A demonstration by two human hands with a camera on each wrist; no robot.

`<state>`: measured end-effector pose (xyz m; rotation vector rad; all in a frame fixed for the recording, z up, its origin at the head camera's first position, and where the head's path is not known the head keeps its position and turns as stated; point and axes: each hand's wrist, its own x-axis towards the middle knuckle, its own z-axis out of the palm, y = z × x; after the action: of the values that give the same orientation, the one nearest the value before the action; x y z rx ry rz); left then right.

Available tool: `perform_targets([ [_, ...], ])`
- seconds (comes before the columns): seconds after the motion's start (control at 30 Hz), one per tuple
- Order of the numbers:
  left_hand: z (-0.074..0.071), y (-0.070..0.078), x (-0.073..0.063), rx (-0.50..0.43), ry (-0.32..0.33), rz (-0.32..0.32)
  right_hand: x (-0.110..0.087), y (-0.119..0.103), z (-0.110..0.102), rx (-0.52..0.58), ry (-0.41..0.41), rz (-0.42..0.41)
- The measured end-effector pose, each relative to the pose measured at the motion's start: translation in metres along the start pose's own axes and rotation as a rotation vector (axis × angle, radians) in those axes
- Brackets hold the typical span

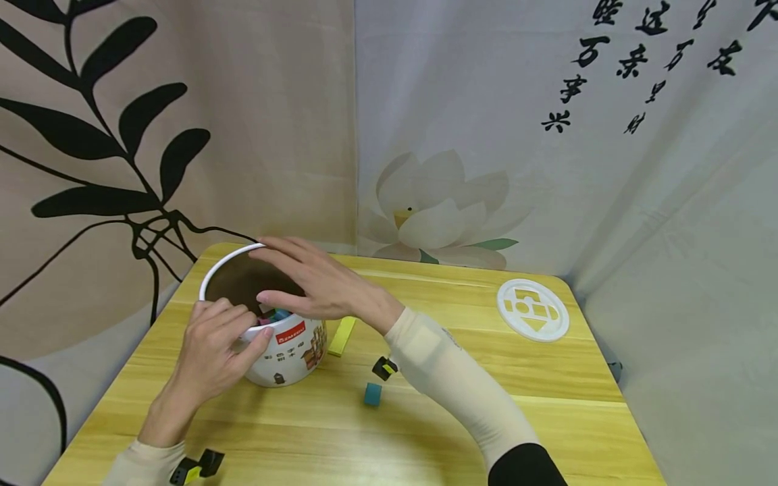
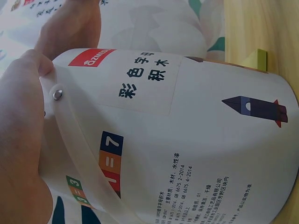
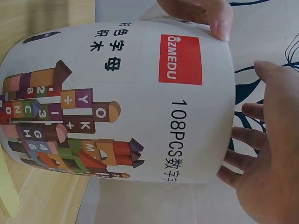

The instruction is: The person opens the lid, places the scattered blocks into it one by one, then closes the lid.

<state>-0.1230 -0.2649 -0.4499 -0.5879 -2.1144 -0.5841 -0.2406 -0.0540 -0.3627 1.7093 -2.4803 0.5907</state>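
A white printed bucket (image 1: pixel 286 358) of toy blocks stands on the left part of the wooden table. My left hand (image 1: pixel 213 344) grips its near left rim, fingers curled over the edge and thumb on the outer wall. Over the bucket's mouth reaches my right hand (image 1: pixel 310 280), its fingers extended toward the far rim and its thumb apart from them. In the right wrist view the fingertips of this right hand (image 3: pixel 261 140) overlap the rim. A few coloured blocks (image 1: pixel 279 315) show low inside the bucket; the rest of the inside is hidden by the hands and wall.
A yellow strip-shaped block (image 1: pixel 342 336) lies right of the bucket. Nearer me sits a small blue cube (image 1: pixel 373 394). At the back right of the table (image 1: pixel 462 418) rests a round white lid (image 1: pixel 510 320) with shaped cut-outs. Printed curtains (image 1: pixel 450 101) stand behind.
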Motion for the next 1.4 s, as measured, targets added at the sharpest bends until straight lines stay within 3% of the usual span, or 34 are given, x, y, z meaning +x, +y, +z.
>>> perform_targets([
  [0.37, 0.000, 0.000, 0.000, 0.002, -0.003, 0.000, -0.036, 0.004, -0.004, -0.035, 0.073, -0.034],
  [0.6, -0.003, 0.001, 0.000, 0.004, -0.060, -0.035, -0.076, 0.011, -0.002, -0.062, 0.131, -0.057],
  [0.73, -0.002, 0.001, 0.000, -0.003, -0.046, -0.045, -0.101, 0.015, 0.000, -0.083, 0.138, -0.055],
  [0.87, -0.001, 0.000, -0.001, -0.009, -0.029, -0.030, -0.125, 0.018, 0.005, -0.090, 0.119, -0.027],
  [1.13, -0.003, 0.001, -0.001, -0.003, -0.073, -0.046, -0.161, 0.024, 0.025, -0.108, 0.076, 0.016],
  [1.4, -0.004, 0.002, -0.001, 0.001, -0.074, -0.047, -0.185, 0.023, 0.061, -0.103, -0.088, 0.068],
])
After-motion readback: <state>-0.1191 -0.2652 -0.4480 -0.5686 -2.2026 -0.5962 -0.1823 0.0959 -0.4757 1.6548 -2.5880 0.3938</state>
